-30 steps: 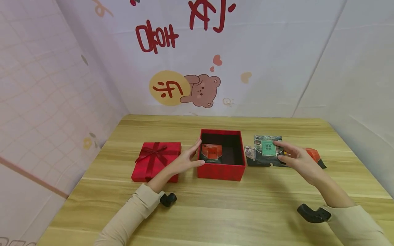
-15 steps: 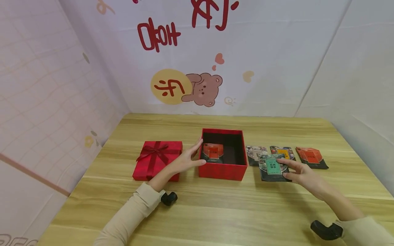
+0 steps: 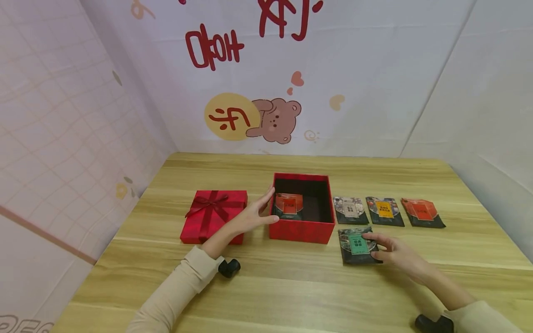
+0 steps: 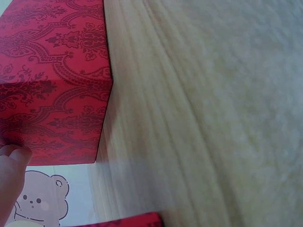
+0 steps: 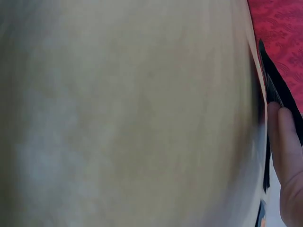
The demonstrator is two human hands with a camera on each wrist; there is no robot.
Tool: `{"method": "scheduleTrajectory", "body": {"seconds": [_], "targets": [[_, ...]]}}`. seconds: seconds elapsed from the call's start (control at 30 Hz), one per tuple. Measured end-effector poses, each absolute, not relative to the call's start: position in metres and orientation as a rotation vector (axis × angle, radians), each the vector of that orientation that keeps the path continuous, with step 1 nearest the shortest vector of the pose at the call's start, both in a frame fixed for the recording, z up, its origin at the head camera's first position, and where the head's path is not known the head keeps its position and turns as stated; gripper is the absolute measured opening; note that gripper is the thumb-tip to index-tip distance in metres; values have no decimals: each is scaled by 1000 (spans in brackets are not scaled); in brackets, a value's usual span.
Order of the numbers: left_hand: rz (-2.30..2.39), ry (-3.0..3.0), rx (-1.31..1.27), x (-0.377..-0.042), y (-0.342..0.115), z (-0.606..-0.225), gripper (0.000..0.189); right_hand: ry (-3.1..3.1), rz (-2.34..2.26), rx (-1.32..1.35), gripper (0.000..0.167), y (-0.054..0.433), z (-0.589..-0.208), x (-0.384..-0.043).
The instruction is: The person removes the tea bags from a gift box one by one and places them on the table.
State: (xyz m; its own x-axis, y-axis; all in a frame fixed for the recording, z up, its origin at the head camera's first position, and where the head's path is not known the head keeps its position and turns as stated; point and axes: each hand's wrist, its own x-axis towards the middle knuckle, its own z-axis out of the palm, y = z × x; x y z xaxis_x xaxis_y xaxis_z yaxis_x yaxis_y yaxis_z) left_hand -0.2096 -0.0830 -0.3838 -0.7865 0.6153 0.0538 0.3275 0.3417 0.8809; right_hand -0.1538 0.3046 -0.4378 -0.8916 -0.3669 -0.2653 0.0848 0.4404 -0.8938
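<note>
My left hand (image 3: 254,216) rests against the left side of an open red gift box (image 3: 301,231), fingers straight and thumb spread towards the near corner. In the left wrist view its fingertips (image 4: 19,153) touch the patterned box wall. Inside the box, on the left, lies a sachet with a red-orange label (image 3: 289,206). My right hand (image 3: 399,256) pinches a dark sachet with a green label (image 3: 358,246) by its right edge, just above the table to the box's front right. The right wrist view shows two fingers under this dark sachet (image 5: 280,87).
Behind the right hand, three sachets lie in a row: one with a pale label (image 3: 350,210), one with a yellow label (image 3: 384,212) and one with a red-orange label (image 3: 422,213). The red lid with a ribbon bow (image 3: 214,217) lies left of the box on the wooden table (image 3: 291,291).
My right hand has brought the green-labelled sachet from over the row towards the table's front and slightly left, lowering it. The left hand has stayed at the box.
</note>
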Motion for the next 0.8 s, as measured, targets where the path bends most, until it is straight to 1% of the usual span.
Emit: {"method": "scheduleTrajectory", "body": {"seconds": [0.8], "targets": [[1410,2315,843,-211,-83,-384,78,2250,-1487,-201,55,300,-446,-154]]}}
